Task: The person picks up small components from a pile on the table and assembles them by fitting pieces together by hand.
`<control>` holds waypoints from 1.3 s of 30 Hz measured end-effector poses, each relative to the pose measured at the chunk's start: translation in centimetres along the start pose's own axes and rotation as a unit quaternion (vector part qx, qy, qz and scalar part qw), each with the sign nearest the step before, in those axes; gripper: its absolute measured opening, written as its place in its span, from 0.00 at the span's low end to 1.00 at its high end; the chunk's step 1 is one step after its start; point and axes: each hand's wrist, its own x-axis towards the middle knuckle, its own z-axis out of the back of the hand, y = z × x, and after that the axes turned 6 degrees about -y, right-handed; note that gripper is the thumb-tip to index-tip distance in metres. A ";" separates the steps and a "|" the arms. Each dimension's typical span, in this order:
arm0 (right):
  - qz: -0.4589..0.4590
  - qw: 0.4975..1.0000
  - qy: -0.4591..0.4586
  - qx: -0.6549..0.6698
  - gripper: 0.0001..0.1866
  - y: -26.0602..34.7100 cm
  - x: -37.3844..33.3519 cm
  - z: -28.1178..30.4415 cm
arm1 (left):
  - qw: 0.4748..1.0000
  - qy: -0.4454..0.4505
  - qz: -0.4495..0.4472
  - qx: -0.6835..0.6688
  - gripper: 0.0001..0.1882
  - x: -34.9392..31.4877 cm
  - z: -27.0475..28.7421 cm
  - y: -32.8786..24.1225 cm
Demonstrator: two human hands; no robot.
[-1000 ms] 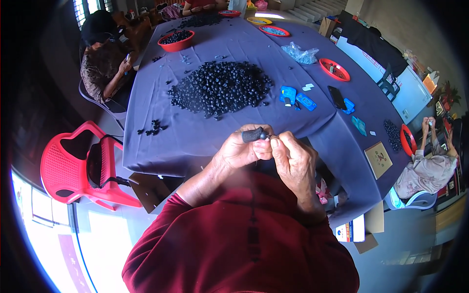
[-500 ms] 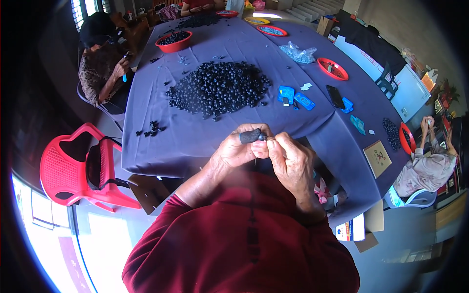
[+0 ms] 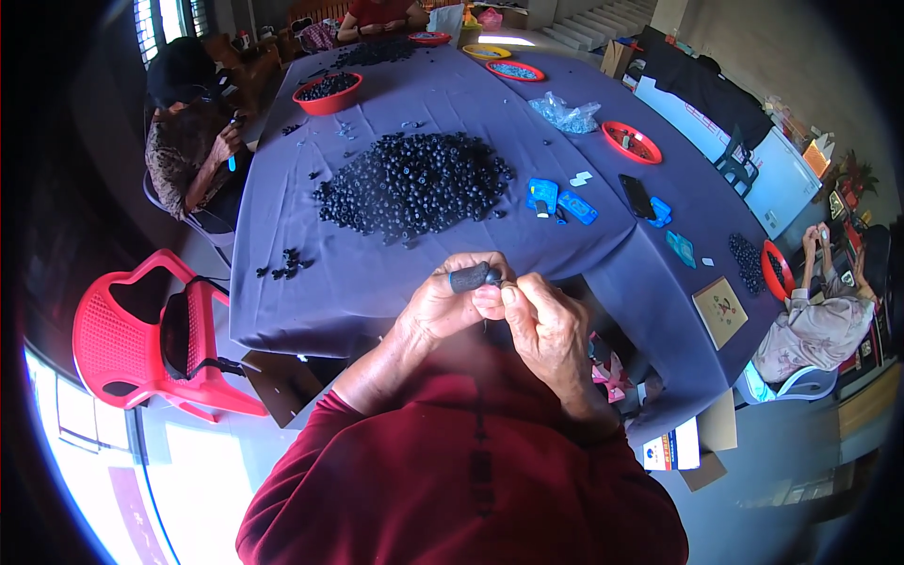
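Basically, pinching a small dark piece (image 3: 493,277) in the left hand (image 3: 435,303), between one digit in a dark sleeve (image 3: 467,278) and bare fingertips just near of it. With the right hand (image 3: 551,325), making a closed thumb-and-finger pinch just right of the piece. Can't tell about anything between those two tips; too small, too blurred.

For location: held up at the near side of the table (image 3: 301,311), at the right end of the sleeve. Well apart from the big pile of dark pieces (image 3: 414,188) on the far side, and from the few loose pieces (image 3: 287,266) on the left.

Risks, by judgement: dropping the piece, because of the tiny contact area and a rounded, maybe slick surface. Likely landing spot: lap or floor, with poor odds of spotting it in the shade under the table. Also possible: rolling it inside the pinch through an uneven push from the right, and so losing alignment. Or slipping past with the right fingertips and jabbing the left ones.

On pointing: too small to call a true long axis; looks roughly round. Taken together with the sleeve, pointing right, along a left-to-right line, right end tipped slightly far. Facing the right fingertips. Can't make out any hole or open end.
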 end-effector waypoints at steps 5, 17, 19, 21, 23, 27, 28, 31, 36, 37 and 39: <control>-0.005 1.000 -0.027 0.009 0.07 0.4 0.2 0.1 | 1.000 -0.011 0.003 0.000 0.11 0.0 -0.1 0.1; 0.000 1.000 -0.025 -0.013 0.08 0.1 0.2 0.1 | 0.999 -0.024 -0.018 0.037 0.12 0.2 0.1 0.2; -0.013 1.000 0.012 0.004 0.08 0.2 0.2 0.1 | 1.000 -0.012 -0.009 0.001 0.13 0.2 0.9 0.3; -0.006 1.000 0.015 0.001 0.08 -0.2 0.0 -0.2 | 1.000 -0.017 -0.003 0.011 0.16 0.1 0.9 0.1; 0.001 1.000 0.017 -0.002 0.08 -0.3 0.0 -0.3 | 1.000 -0.022 0.001 0.022 0.19 0.1 0.8 0.0; 0.002 1.000 -0.010 0.017 0.09 -0.5 0.0 -0.1 | 0.999 -0.009 -0.008 0.033 0.18 0.1 0.5 0.1; 0.008 0.999 -0.025 0.026 0.09 -0.6 0.0 -0.2 | 1.000 -0.002 -0.008 0.020 0.16 0.1 0.4 0.2; -0.011 0.998 -0.029 0.062 0.09 0.1 0.3 -0.1 | 1.000 -0.012 0.010 0.009 0.15 0.1 0.0 0.3; 0.002 0.999 -0.018 0.033 0.09 -0.1 0.3 -0.1 | 0.999 -0.025 -0.004 0.039 0.14 0.0 0.0 0.2; 0.010 0.999 -0.021 0.023 0.09 -0.1 0.3 -0.1 | 0.999 -0.030 -0.010 0.044 0.14 0.0 -0.1 0.2; 0.019 1.000 -0.017 0.006 0.09 0.1 0.4 0.0 | 0.999 -0.022 -0.007 0.049 0.17 0.2 0.5 0.2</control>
